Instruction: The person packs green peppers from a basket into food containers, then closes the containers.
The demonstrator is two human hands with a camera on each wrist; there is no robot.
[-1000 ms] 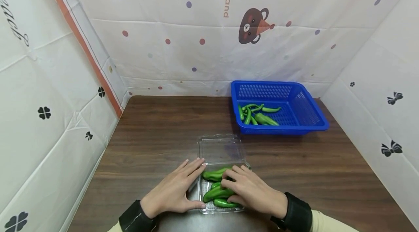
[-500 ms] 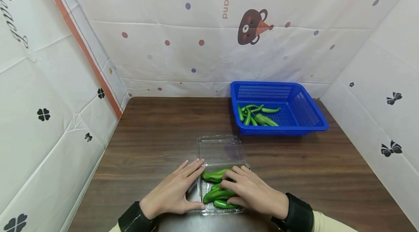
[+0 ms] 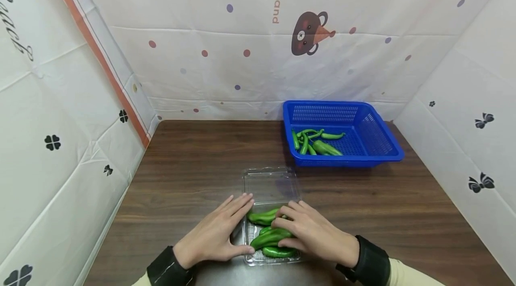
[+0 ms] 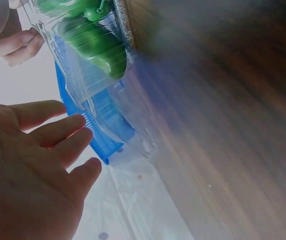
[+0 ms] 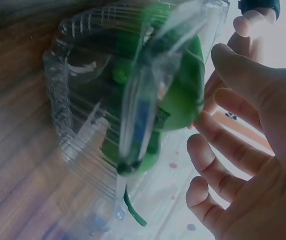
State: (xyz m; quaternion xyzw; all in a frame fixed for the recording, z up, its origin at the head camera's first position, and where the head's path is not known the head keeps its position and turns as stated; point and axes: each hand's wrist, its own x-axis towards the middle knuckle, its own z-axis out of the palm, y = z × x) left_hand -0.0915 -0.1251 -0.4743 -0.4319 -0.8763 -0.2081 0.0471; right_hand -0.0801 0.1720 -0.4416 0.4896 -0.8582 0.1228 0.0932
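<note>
In the head view, a clear plastic clamshell container (image 3: 252, 232) holds several green peppers (image 3: 272, 237). Its lid (image 3: 269, 185) lies folded back, away from the person. My left hand (image 3: 217, 236) rests along the container's left edge, fingers extended and thumb at the near corner. Over the right side of the container is my right hand (image 3: 313, 233), fingers bent and touching the peppers, which it partly hides. In the right wrist view, a gap shows between thumb and fingers, and a green stem (image 5: 133, 209) sticks out past the container's edge.
A blue perforated basket (image 3: 346, 158) with several green peppers (image 3: 327, 148) stands at the back right of the brown wooden table (image 3: 193, 160). White printed sheeting (image 3: 225, 71) encloses the back and both sides.
My right hand has shifted slightly up and back over the peppers. My left hand stays almost still at the container's edge. The lid and basket keep their places.
</note>
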